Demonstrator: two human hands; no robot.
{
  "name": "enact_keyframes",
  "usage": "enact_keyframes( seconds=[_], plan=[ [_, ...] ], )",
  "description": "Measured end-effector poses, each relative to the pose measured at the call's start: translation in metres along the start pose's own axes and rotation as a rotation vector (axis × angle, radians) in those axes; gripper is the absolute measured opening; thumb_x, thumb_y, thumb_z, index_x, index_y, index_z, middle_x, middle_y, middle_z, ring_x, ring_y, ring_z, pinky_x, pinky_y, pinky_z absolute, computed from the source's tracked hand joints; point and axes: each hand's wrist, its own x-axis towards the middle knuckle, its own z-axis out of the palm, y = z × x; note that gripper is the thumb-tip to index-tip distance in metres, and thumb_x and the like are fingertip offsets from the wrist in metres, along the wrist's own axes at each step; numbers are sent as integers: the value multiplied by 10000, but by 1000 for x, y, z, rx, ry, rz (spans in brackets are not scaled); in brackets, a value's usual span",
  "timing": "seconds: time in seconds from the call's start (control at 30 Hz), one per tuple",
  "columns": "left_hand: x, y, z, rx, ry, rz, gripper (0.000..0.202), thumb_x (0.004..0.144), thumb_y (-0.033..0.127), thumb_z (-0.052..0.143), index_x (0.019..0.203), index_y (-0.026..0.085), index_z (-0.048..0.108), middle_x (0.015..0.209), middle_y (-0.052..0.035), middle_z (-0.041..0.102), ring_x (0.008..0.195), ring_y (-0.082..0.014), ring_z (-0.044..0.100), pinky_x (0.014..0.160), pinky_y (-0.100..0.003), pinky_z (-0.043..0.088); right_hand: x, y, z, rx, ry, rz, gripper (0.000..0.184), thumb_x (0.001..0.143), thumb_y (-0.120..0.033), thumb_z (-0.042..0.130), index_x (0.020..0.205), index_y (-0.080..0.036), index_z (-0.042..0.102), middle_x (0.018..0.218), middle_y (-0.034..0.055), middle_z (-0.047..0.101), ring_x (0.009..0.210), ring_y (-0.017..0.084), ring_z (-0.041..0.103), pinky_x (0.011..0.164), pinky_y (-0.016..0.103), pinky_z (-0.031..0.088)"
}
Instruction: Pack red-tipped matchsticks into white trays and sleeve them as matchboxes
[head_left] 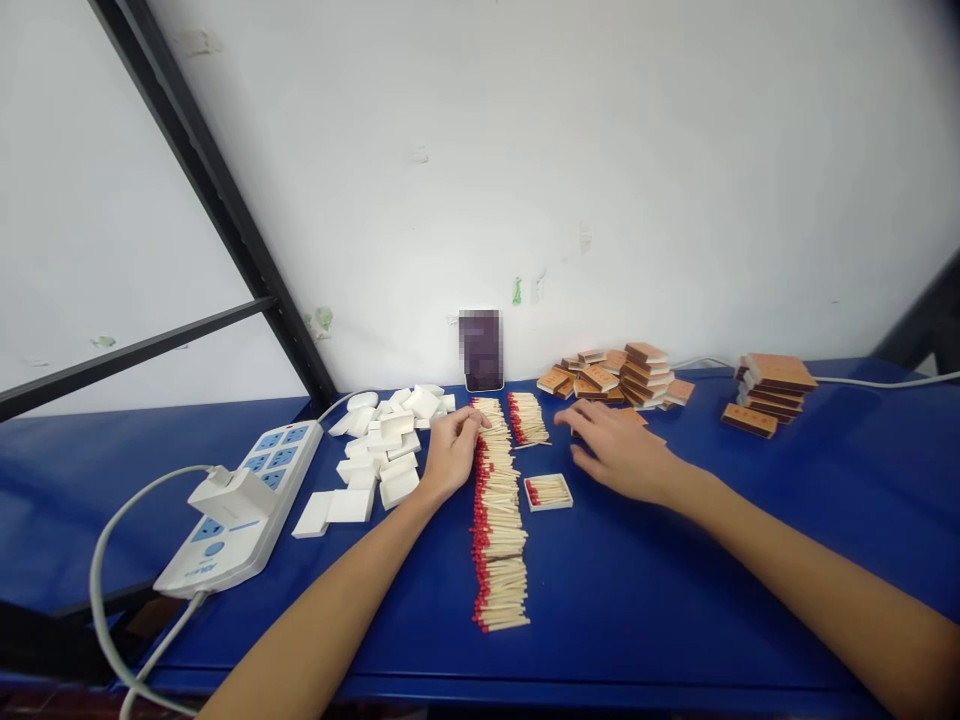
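My left hand (452, 450) rests at the upper left side of a long column of red-tipped matches (501, 530). Its fingers are pinched together at the match heads; what they hold, if anything, is too small to make out. A shorter row of matches (529, 418) lies just right of the column. Below that row sits a white matchbox tray (549, 506) with matches inside, heads to the left. My right hand (619, 450) hovers to the right of the short row, open and palm down, fingers stretched leftward. It partly hides some orange matchbox sleeves (598, 377) behind it.
White matchbox trays (390, 430) lie heaped on the left, beside a power strip (247, 500) with a plugged-in charger and cables. A phone (484, 350) leans on the wall. Stacked matchbox sleeves (776, 385) stand at right. A black metal frame (217, 180) rises at left.
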Motion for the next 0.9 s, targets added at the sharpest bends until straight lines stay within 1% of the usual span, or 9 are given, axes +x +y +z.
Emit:
enact_keyframes(
  seconds=[0.1, 0.2, 0.3, 0.4, 0.5, 0.6, 0.7, 0.8, 0.9],
  plan=[
    [-6, 19, -7, 197, -14, 171, 327, 929, 333, 410, 772, 165, 643, 667, -17, 568, 678, -153, 485, 670, -287, 372, 1, 18, 8, -110, -25, 68, 265, 857, -178, 468, 1113, -196, 534, 1162, 122, 585, 1010, 275, 552, 826, 387, 420],
    [-14, 45, -12, 382, -237, 419, 265, 922, 301, 452, 819, 179, 663, 839, -57, 655, 849, -197, 506, 843, -344, 384, 1, 21, 7, -112, -72, 89, 210, 853, -176, 455, 1048, -194, 532, 1092, 116, 618, 970, 274, 557, 812, 398, 398],
    [-22, 67, -13, 474, -423, 534, 239, 915, 295, 469, 878, 194, 683, 880, -70, 671, 917, -222, 503, 876, -358, 382, -1, 10, -6, -34, -128, 38, 182, 800, -205, 506, 982, -217, 509, 1013, 79, 635, 941, 272, 556, 829, 415, 372],
    [-26, 72, -9, 559, -491, 542, 236, 906, 266, 468, 880, 187, 689, 834, -72, 675, 844, -216, 513, 817, -354, 379, -5, -5, -24, 156, -276, -13, 255, 722, -221, 571, 964, -238, 493, 973, 43, 628, 837, 229, 557, 784, 364, 389],
    [-26, 66, -5, 593, -446, 502, 256, 917, 249, 441, 865, 177, 682, 804, -61, 682, 761, -188, 540, 774, -346, 352, -10, -14, -36, 296, -401, 6, 344, 674, -218, 607, 995, -258, 489, 933, 23, 628, 809, 223, 559, 664, 303, 395],
    [-26, 61, -1, 603, -402, 454, 270, 930, 266, 432, 844, 175, 671, 749, -35, 680, 701, -161, 554, 772, -347, 319, -11, -18, -40, 376, -426, 0, 370, 665, -209, 617, 1008, -262, 487, 958, 18, 628, 801, 208, 569, 631, 283, 399],
    [-27, 62, 2, 588, -390, 424, 301, 935, 277, 421, 776, 171, 654, 611, 3, 633, 556, -117, 488, 793, -356, 307, -11, -21, -42, 416, -440, -33, 378, 691, -237, 627, 1047, -253, 503, 984, 27, 632, 800, 199, 576, 645, 282, 419],
    [-28, 64, 4, 563, -364, 413, 289, 917, 278, 444, 730, 170, 637, 544, 24, 598, 485, -93, 422, 816, -356, 322, -11, -23, -40, 415, -435, -60, 466, 732, -282, 628, 1183, -246, 518, 1020, 44, 638, 842, 212, 593, 697, 298, 442],
    [-28, 62, 6, 577, -376, 440, 302, 914, 261, 433, 694, 169, 618, 524, 19, 580, 464, -93, 397, 797, -339, 358, -11, -21, -35, 426, -409, -64, 595, 760, -339, 635, 1328, -226, 497, 1144, 85, 623, 959, 245, 603, 788, 325, 461]
  ],
)
